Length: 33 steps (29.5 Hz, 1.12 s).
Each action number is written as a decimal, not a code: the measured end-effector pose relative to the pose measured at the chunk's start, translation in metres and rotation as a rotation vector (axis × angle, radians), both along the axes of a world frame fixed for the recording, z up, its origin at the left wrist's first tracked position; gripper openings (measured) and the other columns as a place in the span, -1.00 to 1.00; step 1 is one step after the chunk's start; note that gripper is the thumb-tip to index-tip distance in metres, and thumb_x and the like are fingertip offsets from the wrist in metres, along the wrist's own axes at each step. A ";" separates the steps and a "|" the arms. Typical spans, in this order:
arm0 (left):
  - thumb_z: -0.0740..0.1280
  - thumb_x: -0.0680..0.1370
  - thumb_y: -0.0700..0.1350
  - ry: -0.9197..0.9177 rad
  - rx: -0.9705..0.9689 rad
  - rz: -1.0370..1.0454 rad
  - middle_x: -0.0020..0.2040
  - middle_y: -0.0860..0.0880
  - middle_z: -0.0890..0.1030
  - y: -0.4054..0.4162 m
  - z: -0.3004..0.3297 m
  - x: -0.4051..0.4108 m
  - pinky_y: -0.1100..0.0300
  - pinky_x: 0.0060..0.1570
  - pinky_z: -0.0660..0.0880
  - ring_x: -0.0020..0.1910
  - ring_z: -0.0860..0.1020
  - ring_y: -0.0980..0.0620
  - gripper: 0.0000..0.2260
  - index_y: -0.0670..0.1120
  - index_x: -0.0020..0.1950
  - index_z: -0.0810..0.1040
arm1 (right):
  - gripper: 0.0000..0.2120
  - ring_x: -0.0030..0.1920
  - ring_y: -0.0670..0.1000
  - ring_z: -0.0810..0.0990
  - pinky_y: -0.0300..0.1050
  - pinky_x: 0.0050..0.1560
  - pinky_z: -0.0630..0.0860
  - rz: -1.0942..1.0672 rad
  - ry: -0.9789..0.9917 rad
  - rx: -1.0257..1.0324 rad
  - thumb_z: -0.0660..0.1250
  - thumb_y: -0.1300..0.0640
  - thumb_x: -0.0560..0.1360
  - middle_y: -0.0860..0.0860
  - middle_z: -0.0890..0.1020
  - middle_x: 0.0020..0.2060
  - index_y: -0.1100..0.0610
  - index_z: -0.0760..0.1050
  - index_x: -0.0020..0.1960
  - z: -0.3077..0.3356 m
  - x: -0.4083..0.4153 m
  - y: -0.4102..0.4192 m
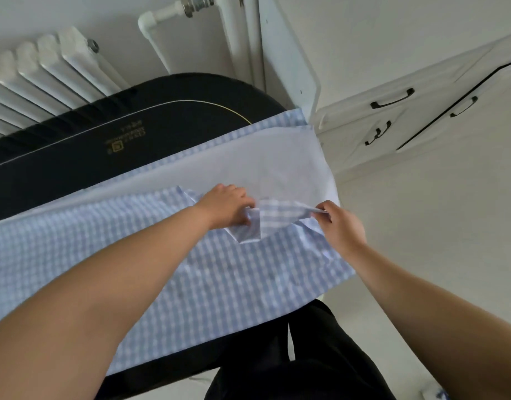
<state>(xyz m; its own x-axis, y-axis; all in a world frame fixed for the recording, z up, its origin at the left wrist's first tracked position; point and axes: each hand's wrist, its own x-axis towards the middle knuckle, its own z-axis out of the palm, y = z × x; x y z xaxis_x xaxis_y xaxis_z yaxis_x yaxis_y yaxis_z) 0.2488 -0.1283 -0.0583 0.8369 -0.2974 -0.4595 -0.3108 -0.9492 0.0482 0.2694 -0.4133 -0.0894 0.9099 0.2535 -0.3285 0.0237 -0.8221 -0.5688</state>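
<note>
A blue and white checked cloth (219, 284) lies spread over a black board (75, 163), with its pale plain underside (263, 160) turned up along the far half. My left hand (225, 206) grips a folded corner flap of the cloth (251, 229) near the middle. My right hand (341, 223) pinches the cloth's edge (309, 210) at the right end, pulling the fold taut between both hands.
A white radiator (46, 70) and pipes (167, 15) stand behind the board. White cabinets with black handles (392, 101) sit on the right above a pale floor (436, 226). Dark trousers (306, 356) show below the board's near edge.
</note>
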 end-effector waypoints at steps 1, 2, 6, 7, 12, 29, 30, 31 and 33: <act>0.28 0.51 0.18 -0.041 -0.068 -0.020 0.08 -0.01 0.55 0.006 0.004 0.005 0.10 0.02 0.32 0.12 0.48 -0.06 -0.71 0.07 0.14 0.54 | -0.87 -0.29 0.08 0.45 -0.15 -0.41 0.23 -0.048 0.021 0.009 0.24 -0.04 0.54 -0.04 0.54 -0.30 0.00 0.48 -0.11 -0.002 0.002 0.001; 0.27 0.54 0.15 -0.069 -0.130 -0.017 0.03 -0.01 0.57 0.013 0.008 0.009 0.11 -0.01 0.32 0.07 0.51 -0.06 -0.74 0.02 0.07 0.58 | -0.84 -0.32 0.08 0.44 -0.16 -0.43 0.24 -0.104 0.047 0.023 0.24 -0.04 0.54 -0.04 0.52 -0.35 0.00 0.45 -0.15 -0.004 0.005 0.002; 0.31 0.56 -0.07 -0.211 -0.445 0.357 -0.14 -0.05 0.58 0.038 0.022 0.025 0.13 -0.10 0.38 -0.06 0.53 -0.09 -0.83 -0.14 -0.10 0.61 | -0.70 -0.40 0.03 0.42 -0.09 -0.40 0.28 -0.295 0.104 0.110 0.25 -0.05 0.53 -0.03 0.42 -0.48 0.07 0.32 -0.31 -0.012 0.011 0.002; 0.29 0.57 -0.08 -0.280 -0.513 0.503 -0.16 -0.01 0.56 0.043 0.025 0.031 0.15 -0.16 0.40 -0.10 0.53 -0.05 -0.84 -0.13 -0.10 0.60 | -0.70 -0.40 0.01 0.42 -0.08 -0.38 0.29 -0.333 0.112 0.133 0.26 -0.05 0.53 -0.04 0.42 -0.47 0.05 0.33 -0.31 -0.013 0.013 0.002; 0.26 0.60 0.01 -0.582 -0.576 0.577 -0.21 0.02 0.45 0.042 0.037 0.066 0.24 -0.35 0.29 -0.31 0.41 0.05 -0.77 -0.14 -0.10 0.47 | -0.84 -0.41 -0.01 0.42 -0.13 -0.41 0.30 -0.535 0.175 0.216 0.31 0.02 0.49 -0.04 0.45 -0.43 0.07 0.43 -0.20 -0.022 0.023 0.010; 0.29 0.49 0.24 -0.008 -0.060 0.779 0.31 -0.16 0.36 0.054 -0.027 0.117 -0.03 0.19 0.34 0.27 0.34 -0.17 -0.44 -0.07 0.35 0.35 | -0.56 -0.33 0.10 0.51 -0.13 -0.34 0.38 -0.503 0.322 -0.065 0.29 -0.25 0.45 0.02 0.51 -0.40 0.15 0.39 -0.18 -0.025 0.037 0.006; 0.28 0.51 0.22 -0.009 -0.043 0.781 0.31 -0.15 0.35 0.055 -0.028 0.119 -0.02 0.18 0.33 0.27 0.33 -0.17 -0.50 -0.06 0.32 0.38 | -0.61 -0.38 0.08 0.49 -0.17 -0.42 0.36 -0.544 0.319 0.015 0.30 -0.19 0.47 0.02 0.48 -0.42 0.14 0.38 -0.24 -0.024 0.036 0.005; 0.28 0.53 0.18 -0.031 -0.037 0.761 0.30 -0.15 0.34 0.056 -0.030 0.118 -0.01 0.18 0.33 0.25 0.33 -0.17 -0.57 -0.05 0.28 0.41 | -0.64 -0.42 0.04 0.45 -0.19 -0.49 0.33 -0.579 0.306 0.078 0.31 -0.13 0.49 0.01 0.45 -0.43 0.12 0.35 -0.28 -0.023 0.034 0.003; 0.27 0.56 0.09 -0.112 -0.097 0.704 0.27 -0.13 0.35 0.060 -0.034 0.112 0.00 0.12 0.36 0.21 0.34 -0.16 -0.70 -0.07 0.18 0.45 | -0.66 -0.40 0.03 0.41 -0.15 -0.46 0.28 -0.585 0.267 0.109 0.33 -0.05 0.50 0.01 0.42 -0.40 0.11 0.32 -0.30 -0.021 0.032 0.003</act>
